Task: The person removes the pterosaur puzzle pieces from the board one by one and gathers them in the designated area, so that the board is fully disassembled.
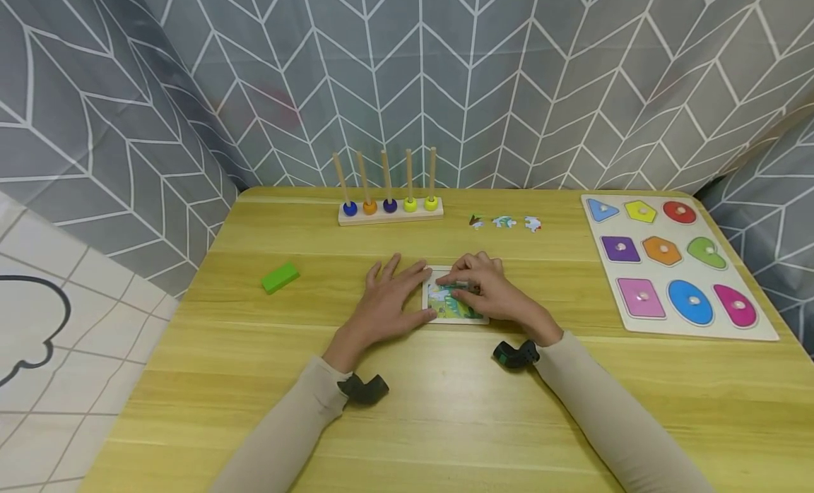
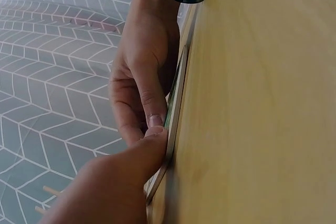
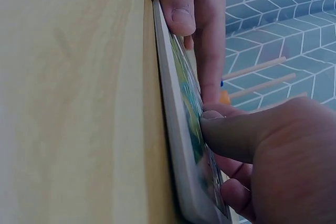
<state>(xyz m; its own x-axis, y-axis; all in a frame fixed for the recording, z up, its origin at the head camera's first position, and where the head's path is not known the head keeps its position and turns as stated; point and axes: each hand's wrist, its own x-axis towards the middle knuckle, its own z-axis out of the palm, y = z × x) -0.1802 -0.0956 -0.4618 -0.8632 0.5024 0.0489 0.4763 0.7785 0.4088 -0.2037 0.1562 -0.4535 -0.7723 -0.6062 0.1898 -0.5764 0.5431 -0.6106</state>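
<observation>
A small jigsaw board with a pale rim and a green and blue picture lies flat on the wooden table. My left hand rests along its left side, fingers extended to the upper corner and thumb near the lower one. Over the picture, my right hand has curled fingers, its thumb and index finger pinching at a white and blue puzzle piece in the board. The right thumb lies against the picture in the right wrist view. The right hand covers the board's upper right part.
Several loose puzzle pieces lie beyond the board. A peg stand with coloured beads stands at the back edge. The green block is to the left. A shape board with knobbed pieces lies on the right. Patterned curtains hang behind the table.
</observation>
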